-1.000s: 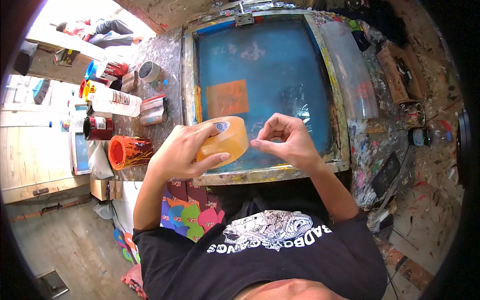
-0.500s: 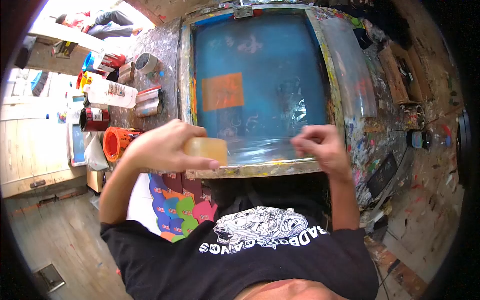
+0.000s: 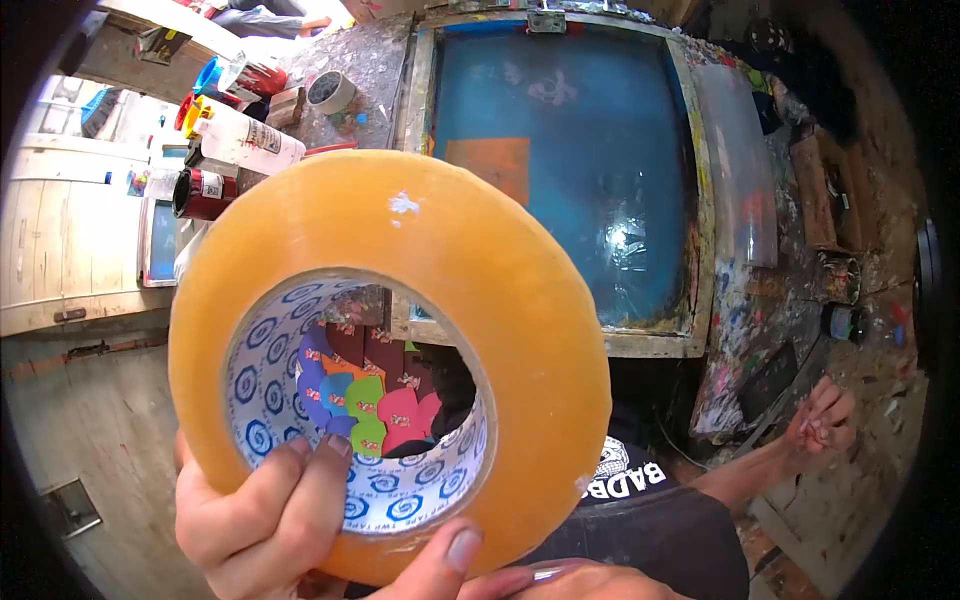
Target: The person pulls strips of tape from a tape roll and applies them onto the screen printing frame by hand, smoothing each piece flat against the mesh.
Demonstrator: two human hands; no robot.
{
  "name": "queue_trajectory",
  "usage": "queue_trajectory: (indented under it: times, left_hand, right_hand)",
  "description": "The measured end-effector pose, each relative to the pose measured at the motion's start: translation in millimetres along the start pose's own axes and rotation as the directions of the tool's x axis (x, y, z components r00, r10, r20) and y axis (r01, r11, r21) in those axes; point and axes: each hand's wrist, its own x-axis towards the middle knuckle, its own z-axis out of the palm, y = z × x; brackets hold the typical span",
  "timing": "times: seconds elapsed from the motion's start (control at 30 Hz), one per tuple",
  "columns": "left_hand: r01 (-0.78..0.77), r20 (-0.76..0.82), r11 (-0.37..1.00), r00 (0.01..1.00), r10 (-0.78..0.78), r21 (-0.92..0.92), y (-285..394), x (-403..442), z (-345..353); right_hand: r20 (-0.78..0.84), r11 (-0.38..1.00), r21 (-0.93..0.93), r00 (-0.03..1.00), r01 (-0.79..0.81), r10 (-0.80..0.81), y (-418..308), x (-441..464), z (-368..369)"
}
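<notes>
A big roll of clear yellowish packing tape (image 3: 530,300) is held up close to the camera, its printed cardboard core facing me. My left hand (image 3: 270,520) is closed on its lower left rim, with fingers inside the core and the thumb on the front. Out to the far right, away from the roll, my right hand (image 3: 825,415) has its fingers curled together; whether something thin is in them I cannot make out. Behind the roll lies a wooden-framed printing screen (image 3: 580,200) with blue mesh and an orange rectangle (image 3: 495,165), partly covered by the roll.
Left of the screen stand a white bottle (image 3: 245,135), a dark red can (image 3: 205,192) and a grey cup (image 3: 330,92). Colourful cut-out pieces (image 3: 370,395) show through the core. On the right are a clear plastic sheet (image 3: 740,170) and a cardboard box (image 3: 830,190).
My left hand has raised the tape roll from the screen's near edge towards the camera. My right hand has moved from the screen's near edge out to the far right.
</notes>
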Motion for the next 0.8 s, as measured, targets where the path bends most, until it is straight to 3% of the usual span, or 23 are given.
queue_trajectory:
  times: [0.13,0.23,0.3,0.37,0.4,0.47,0.53,0.57,0.6,0.63,0.67,0.73,0.8]
  left_hand:
    - [0.008,-0.005,0.998,1.0,-0.008,-0.056,-4.8,-6.8,-8.8]
    - [-0.035,0.051,0.994,0.998,0.041,-0.103,-8.4,-5.0,-16.8]
    - [-0.034,0.039,0.996,0.999,0.037,-0.083,-9.5,-8.1,-14.6]
    - [-0.033,-0.01,0.995,0.999,0.033,-0.096,-13.0,-21.1,1.5]
    - [-0.057,-0.19,0.991,0.979,0.08,0.125,-13.4,-36.9,22.0]
    - [-0.025,-0.359,0.948,0.922,0.144,0.319,-14.0,-45.3,39.1]
    - [-0.066,-0.338,0.972,0.931,0.141,0.225,-25.7,-38.0,39.2]
    - [-0.076,-0.331,0.977,0.933,0.14,0.198,-32.2,-33.6,35.4]
    - [-0.215,-0.297,0.973,0.927,0.231,0.086,-45.9,-21.9,34.4]
    - [-0.341,-0.229,0.937,0.921,0.317,-0.074,-49.4,-14.1,29.9]
    - [-0.346,-0.214,0.932,0.924,0.317,-0.11,-53.4,-15.8,32.4]
    - [-0.319,-0.26,0.94,0.924,0.281,-0.118,-70.2,-23.9,53.5]
    - [-0.303,-0.397,0.948,0.885,0.243,-0.096,-99.2,-4.9,104.9]
  right_hand:
    - [-0.069,0.998,0.066,0.998,0.02,-0.016,-7.0,7.6,14.4]
    - [-0.019,0.998,0.043,0.999,0.051,-0.05,-7.4,18.8,12.9]
    - [-0.002,0.99,0.039,0.991,-0.134,0.134,12.5,6.2,1.1]
    - [0.027,0.917,0.281,0.957,-0.284,0.288,65.9,9.8,78.2]
    - [0.06,0.871,0.351,0.937,-0.343,0.344,78.4,10.9,95.5]
    - [0.112,0.773,0.483,0.904,-0.412,0.412,91.1,7.9,108.9]
    - [0.117,0.767,0.423,0.869,-0.482,0.481,95.3,9.8,115.4]
    - [0.041,0.734,0.384,0.804,-0.56,0.593,112.1,-5.5,106.7]
    - [0.057,0.753,0.379,0.826,-0.538,0.561,120.4,2.8,94.5]
    - [0.046,0.786,0.228,0.813,-0.574,0.58,111.3,-6.5,86.3]
    - [0.01,0.788,0.055,0.789,-0.613,0.614,90.5,-12.5,77.1]
    - [-0.064,0.708,-0.394,0.786,-0.586,0.615,60.7,58.4,57.0]
    - [0.058,0.607,-0.704,0.822,-0.369,0.566,37.3,106.5,73.5]
